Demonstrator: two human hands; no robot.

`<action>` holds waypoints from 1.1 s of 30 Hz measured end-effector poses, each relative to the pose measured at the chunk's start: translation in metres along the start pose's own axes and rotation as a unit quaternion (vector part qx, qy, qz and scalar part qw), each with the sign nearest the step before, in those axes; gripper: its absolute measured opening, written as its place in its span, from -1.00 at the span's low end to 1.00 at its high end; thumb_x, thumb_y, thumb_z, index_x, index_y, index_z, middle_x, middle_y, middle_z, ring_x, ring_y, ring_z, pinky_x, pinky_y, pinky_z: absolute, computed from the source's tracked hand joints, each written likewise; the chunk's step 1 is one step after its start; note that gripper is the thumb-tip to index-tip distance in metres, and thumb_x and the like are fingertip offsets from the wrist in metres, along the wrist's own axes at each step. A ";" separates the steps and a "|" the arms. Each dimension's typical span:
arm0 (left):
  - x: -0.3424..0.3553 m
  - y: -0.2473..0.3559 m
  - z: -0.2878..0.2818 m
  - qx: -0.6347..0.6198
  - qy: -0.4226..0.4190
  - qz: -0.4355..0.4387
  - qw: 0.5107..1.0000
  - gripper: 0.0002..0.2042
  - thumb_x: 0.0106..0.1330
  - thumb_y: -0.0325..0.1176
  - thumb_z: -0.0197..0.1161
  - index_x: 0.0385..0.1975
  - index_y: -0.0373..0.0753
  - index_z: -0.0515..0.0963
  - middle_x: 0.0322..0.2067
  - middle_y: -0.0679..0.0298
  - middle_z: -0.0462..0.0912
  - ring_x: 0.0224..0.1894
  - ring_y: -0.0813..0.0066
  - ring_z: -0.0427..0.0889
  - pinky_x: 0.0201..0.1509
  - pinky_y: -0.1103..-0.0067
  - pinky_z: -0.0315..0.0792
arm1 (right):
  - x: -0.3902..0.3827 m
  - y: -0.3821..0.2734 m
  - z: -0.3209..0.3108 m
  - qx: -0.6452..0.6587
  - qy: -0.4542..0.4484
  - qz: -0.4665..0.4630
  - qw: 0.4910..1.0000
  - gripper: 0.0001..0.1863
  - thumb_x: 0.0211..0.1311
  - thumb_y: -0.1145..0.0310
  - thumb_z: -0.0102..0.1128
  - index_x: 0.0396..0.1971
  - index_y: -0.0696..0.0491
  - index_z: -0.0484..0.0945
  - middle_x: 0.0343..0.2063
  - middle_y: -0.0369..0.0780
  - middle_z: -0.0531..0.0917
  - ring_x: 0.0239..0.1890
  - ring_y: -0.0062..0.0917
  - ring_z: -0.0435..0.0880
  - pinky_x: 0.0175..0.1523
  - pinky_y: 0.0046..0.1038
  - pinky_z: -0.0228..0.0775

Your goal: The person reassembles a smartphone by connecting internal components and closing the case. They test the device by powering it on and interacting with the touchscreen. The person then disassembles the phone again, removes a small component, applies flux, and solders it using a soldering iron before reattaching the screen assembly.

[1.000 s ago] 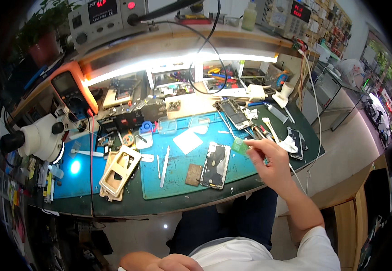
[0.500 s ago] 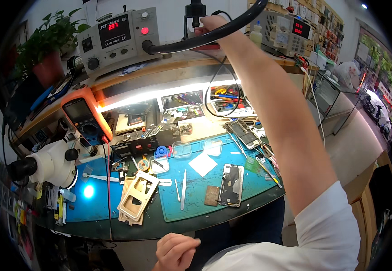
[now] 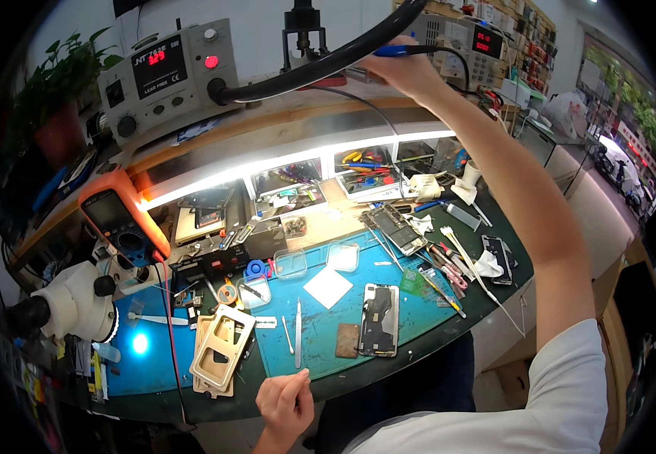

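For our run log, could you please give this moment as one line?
right hand: gripping blue-handled tool on upper shelf | left hand: at bench edge | opened phone: on mat

Bench w/ blue mat, phone

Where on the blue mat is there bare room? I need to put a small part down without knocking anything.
Bare mat lies right of the opened phone, up to the green chip. Another patch lies between the tweezers and the brown plate. Crowded: the tool scatter at right, the wooden frames at left. The left hand rests at the near edge.
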State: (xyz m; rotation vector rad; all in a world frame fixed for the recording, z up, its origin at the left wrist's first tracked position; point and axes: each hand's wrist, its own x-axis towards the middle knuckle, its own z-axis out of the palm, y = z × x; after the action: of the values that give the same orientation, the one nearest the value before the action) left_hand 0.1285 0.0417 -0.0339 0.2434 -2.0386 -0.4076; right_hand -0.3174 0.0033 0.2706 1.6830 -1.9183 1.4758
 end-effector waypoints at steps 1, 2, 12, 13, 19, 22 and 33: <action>0.000 0.000 0.002 0.003 -0.001 0.002 1.000 -0.71 0.26 -0.63 0.35 -0.02 -0.29 0.64 -0.39 0.24 0.69 -0.44 0.30 0.65 -0.36 0.45 0.46 | -0.001 0.003 0.003 -0.002 -0.015 -0.011 1.000 -0.65 0.28 0.05 0.48 -0.02 -0.10 0.81 -0.48 -0.37 0.72 -0.43 -0.81 0.65 -0.36 -0.68 0.49; 0.001 0.000 0.003 0.007 -0.001 0.004 1.000 -0.71 0.26 -0.63 0.35 -0.02 -0.29 0.64 -0.39 0.24 0.69 -0.44 0.30 0.65 -0.36 0.45 0.45 | 0.001 0.005 0.006 0.005 -0.017 -0.068 0.998 -0.67 0.27 0.10 0.47 -0.04 -0.09 0.82 -0.51 -0.37 0.72 -0.50 -0.76 0.62 -0.38 -0.64 0.48; -0.002 0.003 0.004 0.075 -0.017 -0.003 0.997 -0.72 0.27 -0.63 0.34 -0.02 -0.31 0.64 -0.38 0.23 0.68 -0.44 0.28 0.63 -0.37 0.44 0.41 | 0.035 0.031 0.017 0.176 0.120 0.179 0.961 -0.56 0.35 -0.01 0.36 -0.28 0.14 0.73 -0.46 -0.23 0.78 -0.52 -0.65 0.73 -0.45 -0.63 0.52; 0.000 0.003 0.007 0.073 -0.017 0.000 0.997 -0.72 0.26 -0.63 0.34 -0.02 -0.31 0.63 -0.38 0.23 0.68 -0.43 0.28 0.63 -0.36 0.44 0.41 | 0.037 0.038 0.014 0.208 0.124 0.206 0.948 -0.55 0.35 -0.03 0.35 -0.25 0.14 0.72 -0.45 -0.22 0.78 -0.52 -0.66 0.73 -0.44 -0.65 0.52; 0.002 0.005 0.008 0.098 -0.028 -0.010 0.995 -0.71 0.26 -0.63 0.34 -0.02 -0.32 0.63 -0.38 0.23 0.68 -0.43 0.28 0.64 -0.35 0.43 0.41 | 0.032 0.027 0.021 0.207 0.122 0.171 0.956 -0.55 0.35 -0.04 0.35 -0.21 0.11 0.73 -0.44 -0.28 0.78 -0.49 -0.74 0.73 -0.43 -0.74 0.44; 0.002 0.006 0.009 0.103 -0.032 -0.011 0.994 -0.71 0.26 -0.63 0.34 -0.02 -0.31 0.63 -0.38 0.23 0.68 -0.42 0.28 0.64 -0.35 0.43 0.42 | 0.030 0.034 0.023 0.202 0.105 0.171 0.959 -0.57 0.33 -0.03 0.38 -0.24 0.11 0.75 -0.48 -0.33 0.77 -0.55 -0.77 0.66 -0.46 -0.72 0.40; 0.005 0.006 0.010 0.129 -0.048 -0.014 0.990 -0.70 0.25 -0.61 0.36 -0.02 -0.28 0.63 -0.36 0.23 0.70 -0.41 0.27 0.65 -0.33 0.41 0.44 | -0.001 0.003 -0.013 0.188 0.042 0.103 0.976 -0.62 0.22 0.06 0.55 -0.21 0.09 0.77 -0.52 -0.40 0.68 -0.54 -0.81 0.56 -0.43 -0.71 0.38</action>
State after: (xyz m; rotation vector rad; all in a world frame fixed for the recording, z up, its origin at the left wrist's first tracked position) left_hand 0.1174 0.0478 -0.0319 0.4170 -2.1844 -0.1729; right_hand -0.3256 0.0136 0.2747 1.5602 -1.9085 2.0650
